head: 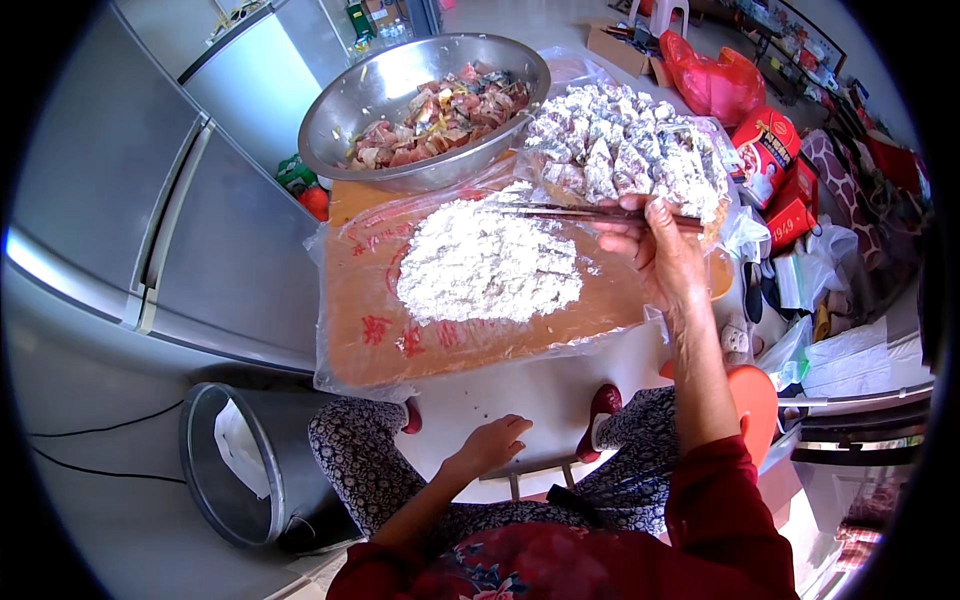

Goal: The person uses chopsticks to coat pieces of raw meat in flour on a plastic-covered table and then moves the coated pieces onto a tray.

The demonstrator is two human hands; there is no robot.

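Note:
My right hand (660,247) holds a pair of dark chopsticks (559,213) that point left, their tips at the upper edge of a heap of white flour (487,262). The flour lies on a clear plastic sheet with red printing (375,360) over a wooden board. Behind the hand, flour-coated chunks (626,146) are piled at the upper right. A wide steel basin (330,142) with raw fish or meat pieces (450,116) and yellowish shreds stands at the upper left. My left hand (495,442) hangs over my lap, fingers loosely spread, touching nothing that I can see.
A grey bin (277,480) with white paper or plastic in it stands at the lower left, beside a grey refrigerator (232,247). An orange stool (754,409) is by my right arm. Red boxes (765,154), a red plastic bag (712,82) and shoes lie to the right.

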